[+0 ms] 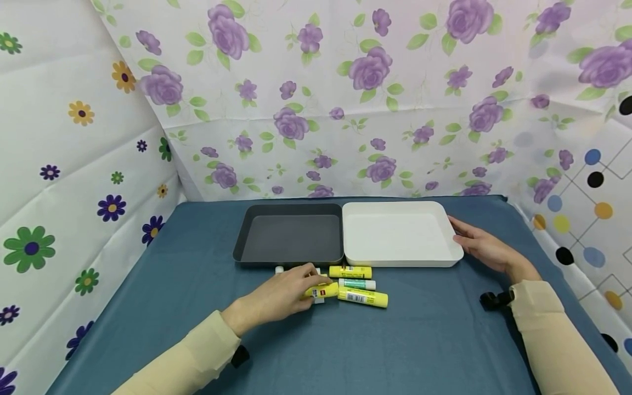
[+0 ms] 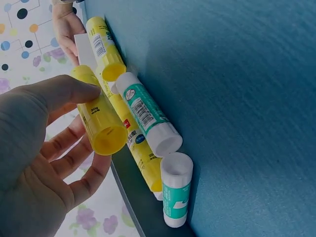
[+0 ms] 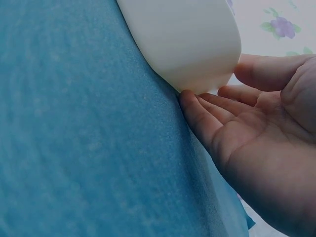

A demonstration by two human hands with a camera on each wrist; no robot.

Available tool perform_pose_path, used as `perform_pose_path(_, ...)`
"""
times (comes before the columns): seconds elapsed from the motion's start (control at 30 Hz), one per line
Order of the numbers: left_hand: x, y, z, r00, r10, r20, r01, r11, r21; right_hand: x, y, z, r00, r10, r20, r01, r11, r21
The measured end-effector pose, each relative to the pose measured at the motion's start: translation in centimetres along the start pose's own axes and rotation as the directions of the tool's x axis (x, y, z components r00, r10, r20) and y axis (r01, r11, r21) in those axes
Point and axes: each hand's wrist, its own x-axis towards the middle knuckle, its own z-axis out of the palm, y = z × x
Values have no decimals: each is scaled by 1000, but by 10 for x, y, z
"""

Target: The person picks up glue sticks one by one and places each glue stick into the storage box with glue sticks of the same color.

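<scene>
Your left hand [image 1: 278, 293] pinches a likely light, stiff glue stick [image 2: 102, 121], best held mid-barrel; right hand [image 1: 489, 251] touches white tray [image 1: 400, 233].

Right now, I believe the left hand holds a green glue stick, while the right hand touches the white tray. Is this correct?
Not entirely: the glue stick that the left hand holds is yellow, not green, as the left wrist view shows. The right hand does touch the white tray.

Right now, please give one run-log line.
left hand: holds yellow glue stick; right hand: holds white tray; dark tray: beside white tray
</scene>
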Motion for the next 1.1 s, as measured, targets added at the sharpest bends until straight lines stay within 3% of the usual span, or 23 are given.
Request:
perform_pose_path(0.47, 3, -2, -5, 1000, -14, -23, 13, 999, -48, -2, -1, 1, 1000, 13, -8, -13, 1000, -9)
perform_pose_path(0.6, 5, -6, -11, 1000, -20, -4, 19, 997, -78, -1, -2, 1, 1000, 14, -10, -14, 1000, -13)
perform_pose_path(0.77, 8, -13, -25, 998, -46, 31, 52, 981, -186, -2, -3, 3, 1000, 12, -9, -12, 1000, -12)
perform_pose_path(1.0, 16, -26, -53, 997, -69, 18, 71, 949, -306, -3, -3, 3, 1000, 1, -2, -1, 1000, 0)
perform_pose_path(1.1, 20, -31, -62, 997, -69, 42, 79, 933, -352, -2, -3, 3, 1000, -1, -3, 1, 1000, 11)
